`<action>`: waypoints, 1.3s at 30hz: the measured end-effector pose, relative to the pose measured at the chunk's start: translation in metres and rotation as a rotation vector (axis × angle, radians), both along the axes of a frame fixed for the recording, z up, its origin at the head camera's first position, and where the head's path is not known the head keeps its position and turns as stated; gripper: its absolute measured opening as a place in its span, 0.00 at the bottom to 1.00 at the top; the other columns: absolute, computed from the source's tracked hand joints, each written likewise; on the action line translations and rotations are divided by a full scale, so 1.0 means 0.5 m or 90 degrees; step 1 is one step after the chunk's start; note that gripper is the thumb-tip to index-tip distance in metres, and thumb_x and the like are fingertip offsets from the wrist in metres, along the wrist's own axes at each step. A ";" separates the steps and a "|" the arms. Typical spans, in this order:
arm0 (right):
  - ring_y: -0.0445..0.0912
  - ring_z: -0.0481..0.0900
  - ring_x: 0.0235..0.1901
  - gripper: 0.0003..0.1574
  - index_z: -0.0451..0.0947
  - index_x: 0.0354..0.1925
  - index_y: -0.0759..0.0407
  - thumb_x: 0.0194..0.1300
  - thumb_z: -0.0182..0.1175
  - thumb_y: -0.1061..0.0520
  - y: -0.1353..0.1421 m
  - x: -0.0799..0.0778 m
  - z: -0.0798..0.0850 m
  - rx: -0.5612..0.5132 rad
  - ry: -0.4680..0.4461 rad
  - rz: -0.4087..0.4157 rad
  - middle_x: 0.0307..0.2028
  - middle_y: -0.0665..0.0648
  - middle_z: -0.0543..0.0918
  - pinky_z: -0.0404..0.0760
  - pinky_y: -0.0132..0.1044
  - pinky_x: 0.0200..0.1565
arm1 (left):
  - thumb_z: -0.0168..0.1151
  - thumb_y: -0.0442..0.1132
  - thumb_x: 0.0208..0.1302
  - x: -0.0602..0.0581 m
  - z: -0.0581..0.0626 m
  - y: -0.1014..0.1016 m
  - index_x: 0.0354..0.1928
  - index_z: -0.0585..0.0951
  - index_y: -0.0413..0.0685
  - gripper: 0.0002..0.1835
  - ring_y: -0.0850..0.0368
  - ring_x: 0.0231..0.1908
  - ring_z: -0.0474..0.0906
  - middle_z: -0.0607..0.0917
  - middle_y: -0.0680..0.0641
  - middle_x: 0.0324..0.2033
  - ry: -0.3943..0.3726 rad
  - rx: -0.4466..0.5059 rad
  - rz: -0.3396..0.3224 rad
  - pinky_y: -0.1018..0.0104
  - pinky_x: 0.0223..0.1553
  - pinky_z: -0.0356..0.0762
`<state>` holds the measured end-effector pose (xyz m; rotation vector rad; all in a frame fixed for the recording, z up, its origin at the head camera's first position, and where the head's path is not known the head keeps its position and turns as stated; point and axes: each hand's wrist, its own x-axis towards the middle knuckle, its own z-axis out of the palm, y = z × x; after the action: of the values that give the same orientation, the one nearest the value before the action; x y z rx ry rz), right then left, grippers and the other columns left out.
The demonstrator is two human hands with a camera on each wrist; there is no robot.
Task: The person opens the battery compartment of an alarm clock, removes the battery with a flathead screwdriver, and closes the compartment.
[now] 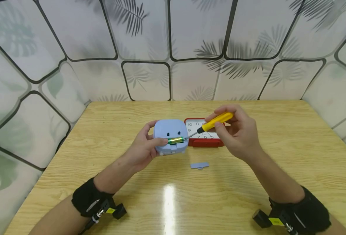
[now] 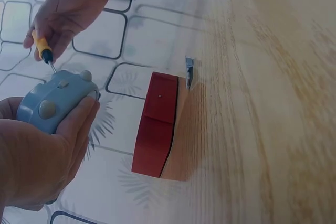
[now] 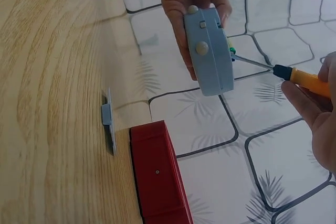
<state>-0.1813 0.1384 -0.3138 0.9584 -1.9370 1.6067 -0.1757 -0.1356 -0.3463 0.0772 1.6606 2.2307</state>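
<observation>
Gripping: left fingers (image 1: 149,125) round case (image 1: 171,126) | right fingers (image 1: 228,108) round screwdriver (image 1: 215,122) | battery (image 1: 176,140) beside left thumb (image 1: 158,142)

Wood-grain table (image 1: 143,195), red clock (image 1: 206,142) on it, flat pale-blue piece (image 1: 199,165) lying near the clock

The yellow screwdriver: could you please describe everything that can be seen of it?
The yellow screwdriver has a plastic-looking handle, a dark collar and a thin, straight, metal-looking shaft. The right hand grips it by the handle, above the table. In the head view it slants down to the left, its tip at the right end of the green-and-gold battery in the pale blue case. The tip's shape and exact contact are too small to tell.
</observation>
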 end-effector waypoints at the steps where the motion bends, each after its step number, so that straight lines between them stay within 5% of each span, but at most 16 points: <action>1: 0.44 0.87 0.41 0.16 0.68 0.47 0.80 0.58 0.53 0.81 -0.001 0.000 -0.001 -0.018 -0.011 0.009 0.40 0.57 0.86 0.87 0.34 0.37 | 0.54 0.25 0.63 -0.001 0.000 0.000 0.72 0.53 0.50 0.38 0.54 0.45 0.83 0.72 0.33 0.62 0.001 0.003 0.001 0.64 0.40 0.83; 7: 0.49 0.88 0.42 0.14 0.65 0.48 0.83 0.62 0.49 0.81 -0.002 -0.002 -0.003 -0.128 -0.104 0.053 0.40 0.57 0.87 0.87 0.41 0.39 | 0.52 0.25 0.64 -0.002 0.000 -0.005 0.69 0.56 0.55 0.34 0.56 0.41 0.85 0.79 0.42 0.52 0.015 0.061 -0.007 0.67 0.35 0.83; 14: 0.53 0.87 0.45 0.14 0.69 0.47 0.66 0.68 0.47 0.77 0.000 -0.002 -0.003 -0.188 -0.217 0.052 0.41 0.59 0.87 0.86 0.46 0.41 | 0.50 0.25 0.64 -0.003 0.007 -0.009 0.67 0.58 0.56 0.32 0.56 0.40 0.86 0.77 0.43 0.52 0.034 0.140 -0.008 0.66 0.35 0.85; 18: 0.52 0.87 0.45 0.13 0.68 0.47 0.66 0.69 0.46 0.77 0.000 -0.006 -0.005 -0.224 -0.258 0.076 0.40 0.59 0.86 0.86 0.48 0.43 | 0.49 0.25 0.63 -0.003 0.010 -0.009 0.65 0.59 0.55 0.31 0.56 0.39 0.85 0.75 0.43 0.53 0.035 0.159 -0.008 0.67 0.33 0.84; 33: 0.49 0.88 0.39 0.20 0.71 0.54 0.60 0.68 0.51 0.75 0.023 -0.011 0.016 -0.174 -0.172 0.022 0.39 0.58 0.88 0.87 0.43 0.38 | 0.53 0.24 0.63 -0.003 0.012 -0.006 0.70 0.56 0.53 0.36 0.55 0.45 0.84 0.78 0.41 0.55 0.036 0.041 0.007 0.61 0.42 0.85; 39: 0.40 0.87 0.33 0.26 0.70 0.63 0.65 0.68 0.57 0.72 0.042 -0.019 0.027 0.000 -0.106 -0.092 0.35 0.61 0.86 0.87 0.34 0.33 | 0.53 0.24 0.64 -0.006 0.006 -0.008 0.72 0.53 0.51 0.37 0.54 0.48 0.83 0.71 0.33 0.64 0.023 0.015 -0.008 0.62 0.44 0.84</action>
<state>-0.1908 0.1595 -0.3001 0.6863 -2.0645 1.6472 -0.1787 -0.1396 -0.3433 0.1343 1.6473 2.2523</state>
